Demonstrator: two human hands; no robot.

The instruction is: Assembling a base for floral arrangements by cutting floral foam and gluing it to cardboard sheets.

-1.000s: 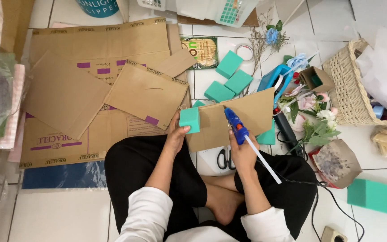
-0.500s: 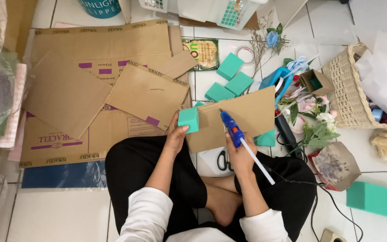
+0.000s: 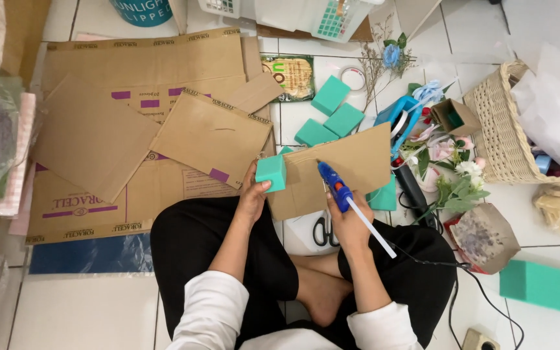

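Observation:
I sit cross-legged on a tiled floor. My left hand (image 3: 252, 196) grips a teal foam cube (image 3: 271, 172) at the left edge of a brown cardboard piece (image 3: 351, 162) lying over my lap. My right hand (image 3: 348, 223) holds a blue glue gun (image 3: 335, 186) with a white glue stick out its back; its nozzle points at the cardboard's upper left part, close to the cube. Whether the nozzle touches the cardboard is unclear.
Flattened cardboard sheets (image 3: 131, 123) cover the floor to the left. Three teal foam blocks (image 3: 328, 113) lie beyond the cardboard piece, scissors (image 3: 322, 230) below it. Artificial flowers (image 3: 445, 152), a wicker basket (image 3: 497, 133) and a long foam block (image 3: 546, 285) are to the right.
The glue gun's nozzle has shifted a little left and up across the cardboard, nearer the cube. My left hand has kept the cube in place.

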